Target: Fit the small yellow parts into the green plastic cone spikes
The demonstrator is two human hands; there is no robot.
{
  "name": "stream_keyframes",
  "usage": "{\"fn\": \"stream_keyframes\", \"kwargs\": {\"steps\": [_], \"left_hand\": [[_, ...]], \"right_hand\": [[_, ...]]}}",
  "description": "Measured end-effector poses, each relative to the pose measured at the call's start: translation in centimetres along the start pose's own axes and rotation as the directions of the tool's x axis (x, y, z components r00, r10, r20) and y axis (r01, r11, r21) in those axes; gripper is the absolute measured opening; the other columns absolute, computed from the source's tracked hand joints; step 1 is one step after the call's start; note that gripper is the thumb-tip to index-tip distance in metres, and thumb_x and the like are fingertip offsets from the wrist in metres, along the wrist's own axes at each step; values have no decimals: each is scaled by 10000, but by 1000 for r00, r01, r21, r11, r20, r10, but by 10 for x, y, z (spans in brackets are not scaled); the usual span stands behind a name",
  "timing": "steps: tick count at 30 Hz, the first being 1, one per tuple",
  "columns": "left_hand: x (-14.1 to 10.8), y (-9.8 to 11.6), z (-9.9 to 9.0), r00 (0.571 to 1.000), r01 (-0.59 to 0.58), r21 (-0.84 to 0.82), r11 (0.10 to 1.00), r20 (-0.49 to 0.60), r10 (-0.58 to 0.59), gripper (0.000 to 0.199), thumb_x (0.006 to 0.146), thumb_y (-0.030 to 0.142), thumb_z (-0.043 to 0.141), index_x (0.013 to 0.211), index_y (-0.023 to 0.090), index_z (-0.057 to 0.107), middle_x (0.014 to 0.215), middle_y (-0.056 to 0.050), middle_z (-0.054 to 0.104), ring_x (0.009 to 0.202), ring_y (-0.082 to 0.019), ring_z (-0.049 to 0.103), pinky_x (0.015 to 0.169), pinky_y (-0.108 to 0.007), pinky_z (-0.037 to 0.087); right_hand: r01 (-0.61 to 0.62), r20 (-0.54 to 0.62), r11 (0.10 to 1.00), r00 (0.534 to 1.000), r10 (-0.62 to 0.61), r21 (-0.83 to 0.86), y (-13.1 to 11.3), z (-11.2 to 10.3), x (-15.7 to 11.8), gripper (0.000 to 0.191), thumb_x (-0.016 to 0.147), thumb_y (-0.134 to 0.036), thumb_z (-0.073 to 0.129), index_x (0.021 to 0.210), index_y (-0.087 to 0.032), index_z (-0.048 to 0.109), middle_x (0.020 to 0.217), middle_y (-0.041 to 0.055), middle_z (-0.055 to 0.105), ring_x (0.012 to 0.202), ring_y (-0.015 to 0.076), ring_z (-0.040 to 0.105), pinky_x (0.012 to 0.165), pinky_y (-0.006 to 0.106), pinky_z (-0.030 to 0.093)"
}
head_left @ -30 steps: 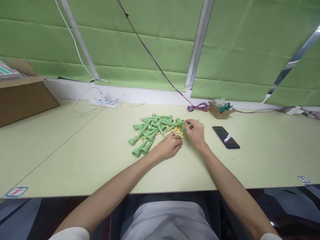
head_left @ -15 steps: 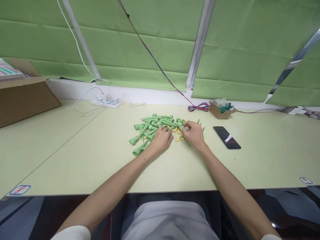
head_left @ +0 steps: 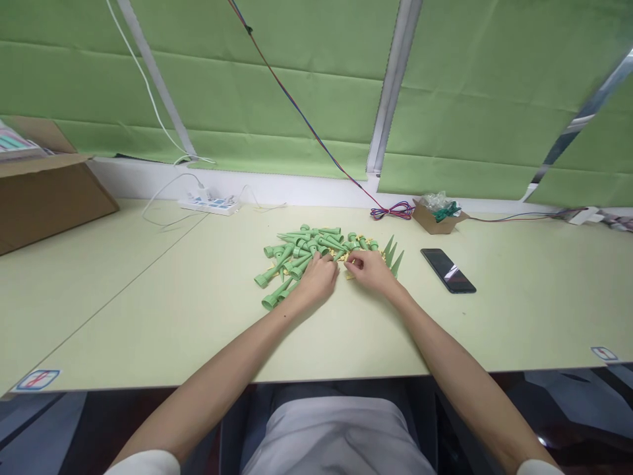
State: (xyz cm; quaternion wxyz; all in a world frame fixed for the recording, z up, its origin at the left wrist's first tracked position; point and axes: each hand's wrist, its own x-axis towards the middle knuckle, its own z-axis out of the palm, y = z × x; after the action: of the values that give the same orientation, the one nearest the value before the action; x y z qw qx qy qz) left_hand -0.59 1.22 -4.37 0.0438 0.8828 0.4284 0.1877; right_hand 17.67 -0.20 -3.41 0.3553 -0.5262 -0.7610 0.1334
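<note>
"How are those forearms (head_left: 455, 359) set?"

"Both slant inward, bare below white sleeves (head_left: 148, 462), ending left of the phone (head_left: 448, 270)."

"Which hand's nearer it?"

"The right hand (head_left: 374, 272), just left of the phone, back upward, fingertips (head_left: 348, 264) bunched in close."

"And the left hand (head_left: 319, 277)?"

"Farther left of the phone, back up, knuckles bent, tips hidden from me. A narrow gap parts the two."

Lit brightly and evenly across the tabletop (head_left: 173, 316), with only faint, soft shadows beside the forearms (head_left: 237, 363). Glares white on the phone (head_left: 448, 270) toward three o'clock; sinks into gloom below the tabletop at six. Stretched near the rim, notably at the cardboard box (head_left: 49, 198) at nine. Seems slightly smeared around the yellow pieces (head_left: 350, 276).
</note>
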Motion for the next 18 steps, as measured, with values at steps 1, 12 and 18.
{"fn": "stream_keyframes", "kwargs": {"steps": [1,12,18], "left_hand": [[0,0,-1,1000,-5,-14,1000,-2,5,370,1002,183,370,816,156,690,949,-145,655,923,-279,547,938,-461,434],[0,7,3,999,10,-42,999,-34,-12,228,952,136,447,998,170,668,1019,-124,656,1033,-289,599,853,-398,469],[3,2,7,992,111,-4,994,-56,-111,117,949,180,506,1001,162,609,1070,-145,648,1055,-305,595,892,-421,464]], "right_hand": [[9,37,1000,999,-8,-9,1,1,-1,138,867,-190,611,758,-200,696,602,-5,634,566,161,549,629,290,404],[61,185,996,981,-49,-61,7,4,-3,104,872,-146,639,808,-186,711,648,-3,646,592,156,570,633,275,392],[65,183,996,982,-53,-57,5,3,-3,103,876,-149,652,802,-186,712,652,1,652,607,158,579,636,271,388]]}}
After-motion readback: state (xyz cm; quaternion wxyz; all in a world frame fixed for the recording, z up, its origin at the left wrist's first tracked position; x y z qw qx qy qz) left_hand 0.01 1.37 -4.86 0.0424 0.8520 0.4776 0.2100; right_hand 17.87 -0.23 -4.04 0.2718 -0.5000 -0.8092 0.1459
